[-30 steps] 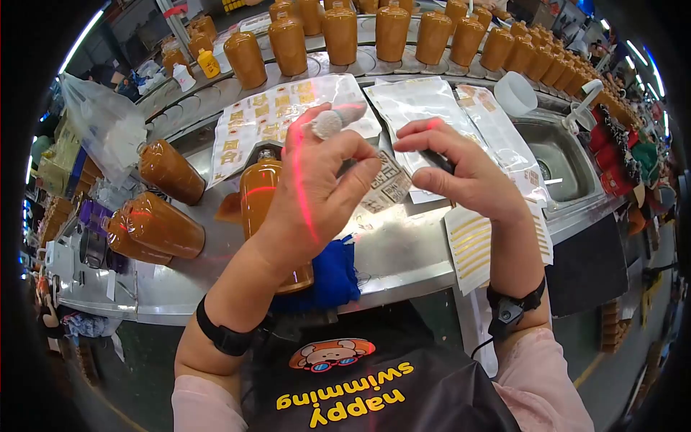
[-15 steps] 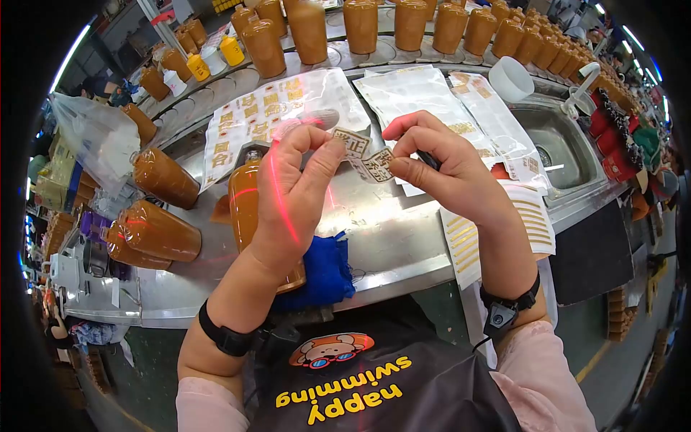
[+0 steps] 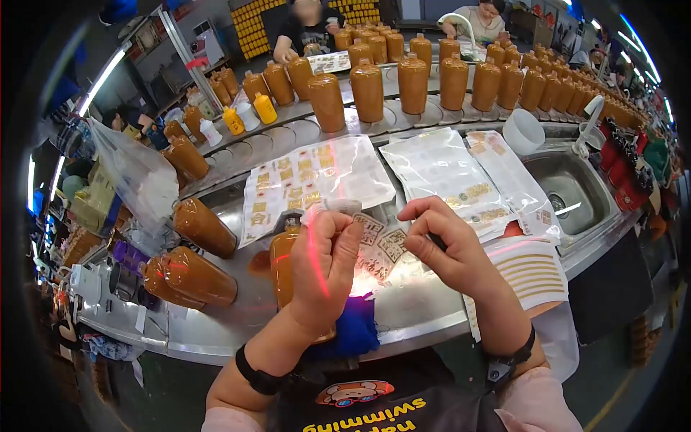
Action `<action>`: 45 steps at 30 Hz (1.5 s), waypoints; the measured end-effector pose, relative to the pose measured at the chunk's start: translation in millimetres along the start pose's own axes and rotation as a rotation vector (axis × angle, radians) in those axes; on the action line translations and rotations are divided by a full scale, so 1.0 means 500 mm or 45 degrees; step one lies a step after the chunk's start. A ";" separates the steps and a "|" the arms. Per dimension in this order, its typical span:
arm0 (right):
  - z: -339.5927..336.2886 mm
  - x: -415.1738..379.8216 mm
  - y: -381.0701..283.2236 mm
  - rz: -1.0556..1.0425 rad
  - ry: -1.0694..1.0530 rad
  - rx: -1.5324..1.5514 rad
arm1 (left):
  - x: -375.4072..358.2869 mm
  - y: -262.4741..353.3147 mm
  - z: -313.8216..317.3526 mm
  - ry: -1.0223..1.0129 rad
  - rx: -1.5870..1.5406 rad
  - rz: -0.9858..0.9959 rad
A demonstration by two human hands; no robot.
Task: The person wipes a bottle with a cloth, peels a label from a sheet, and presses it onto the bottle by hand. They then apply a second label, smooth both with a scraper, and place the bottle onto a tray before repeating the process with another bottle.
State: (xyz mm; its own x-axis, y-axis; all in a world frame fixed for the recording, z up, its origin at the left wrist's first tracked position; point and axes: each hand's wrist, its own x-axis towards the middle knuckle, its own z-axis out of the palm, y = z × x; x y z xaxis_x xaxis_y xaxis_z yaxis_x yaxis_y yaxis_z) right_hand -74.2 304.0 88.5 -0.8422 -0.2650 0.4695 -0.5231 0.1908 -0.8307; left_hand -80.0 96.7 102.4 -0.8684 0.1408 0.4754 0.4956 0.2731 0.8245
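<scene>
My left hand is closed, pinching a clear sticker with brown framed characters between thumb and fingers. Its second framed part reaches toward my right hand, and more characters show lower down over the steel. The right thumb tip is right at the sticker's edge, the index finger raised above it. A small dark object, mostly hidden, sits in the curled right fingers; I cannot tell what it is. Under my left wrist lies a glossy brown bottle, its neck pointing away, beside a blue cloth.
Printed sticker sheets lie beyond my hands, with gold-striped sheets at the right. Several brown bottles lie on the left; others stand along the curved conveyor. A sink is at right. Two people work opposite.
The view has tilted up, showing the people opposite. My right fingers have loosened from the pinch at the sticker's edge, and more of its characters show below.
</scene>
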 end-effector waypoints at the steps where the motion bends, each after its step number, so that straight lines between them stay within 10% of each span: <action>1: 0.002 -0.003 -0.006 0.009 0.007 0.001 | 0.000 -0.002 -0.002 0.006 -0.018 -0.030; 10: -0.075 -0.015 0.034 -0.104 0.090 -0.284 | -0.009 -0.015 -0.026 0.078 -0.236 -0.067; 15: -0.320 -0.040 0.221 0.357 0.249 -0.974 | -0.032 -0.003 -0.078 0.027 -0.312 -0.173; 17: -0.389 -0.040 0.296 0.965 0.057 -1.406 | -0.042 -0.009 -0.082 -0.004 -0.321 -0.180; 25: -0.408 -0.050 0.308 1.328 0.118 -1.757 | -0.058 -0.026 -0.089 -0.053 -0.345 -0.240; 28: -0.387 -0.044 0.264 1.219 0.229 -1.834 | -0.062 -0.023 -0.086 -0.094 -0.380 -0.254; 30: -0.380 -0.047 0.265 0.508 0.202 -1.725 | -0.059 -0.018 -0.078 -0.130 -0.385 -0.255; 34: -0.105 0.019 0.054 0.059 -0.097 -0.466 | -0.050 -0.032 -0.057 -0.118 -0.079 -0.078; 45: 0.047 0.126 0.038 0.063 -0.220 -0.066 | -0.066 -0.015 -0.128 -0.135 0.375 0.058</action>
State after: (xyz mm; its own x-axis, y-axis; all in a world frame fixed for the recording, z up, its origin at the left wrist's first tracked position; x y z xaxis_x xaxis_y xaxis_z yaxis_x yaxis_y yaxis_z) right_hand -134.4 268.5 95.2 -0.8345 -0.4116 0.3663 -0.4912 0.2548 -0.8330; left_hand -54.4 29.2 100.0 -0.8498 0.2531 0.4624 0.5220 0.5263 0.6713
